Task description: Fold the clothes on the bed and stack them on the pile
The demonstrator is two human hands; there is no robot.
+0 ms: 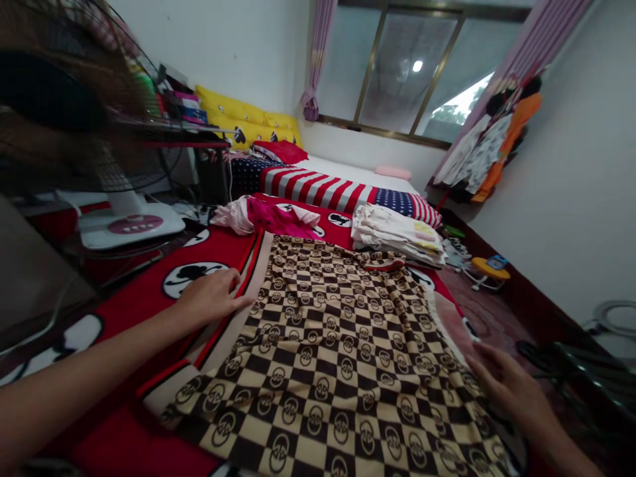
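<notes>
Head view: the checkered garment lies spread flat on the red bed cover, printed with a repeating ringed monogram whose letters cannot be read; its near hem is cut off by the frame edge. The left hand rests open and flat on the garment's left border, gripping nothing; the right hand, blurred, lies open with fingers extended at the right border, near the bed edge. Past the far edge, a folded stack and a pink garment sit just beside it, and a fan base stands to the left.
</notes>
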